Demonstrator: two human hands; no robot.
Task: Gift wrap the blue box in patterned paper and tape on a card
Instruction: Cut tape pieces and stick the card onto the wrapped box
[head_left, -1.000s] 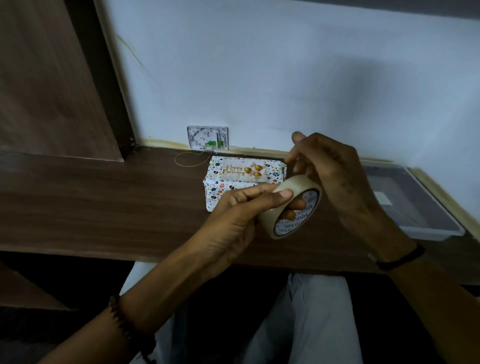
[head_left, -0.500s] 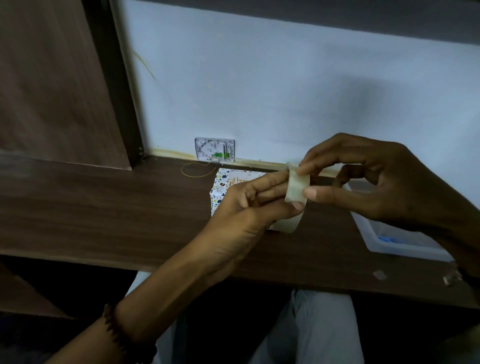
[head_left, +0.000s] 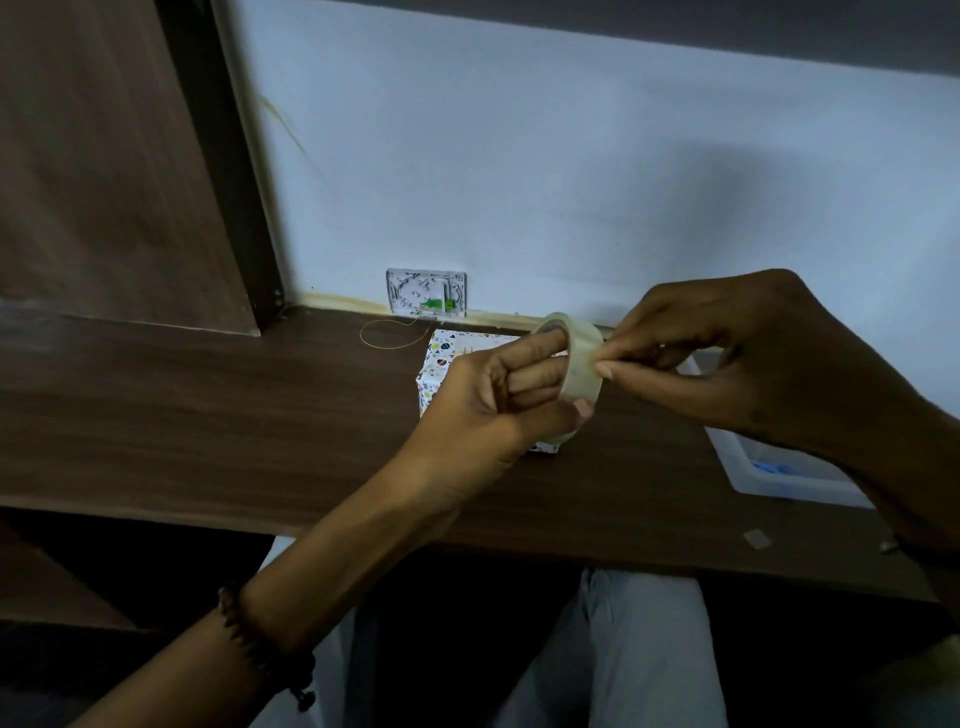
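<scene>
Fingers (head_left: 623, 371) of the right hand (head_left: 737, 358) are now pinching the end of the pale translucent tape roll (head_left: 584, 358), gripped from nine o'clock by the left hand (head_left: 483, 410), starting the card's strip.

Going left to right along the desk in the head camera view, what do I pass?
Thin yellow loop → left hand → roll of pale translucent tape → right hand.

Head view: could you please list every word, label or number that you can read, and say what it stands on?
No text can be read.
Tape roll: the print on its inner ring is too blurred.
Gift-wrapped box: the marks on its top are too small and blurred.
</scene>
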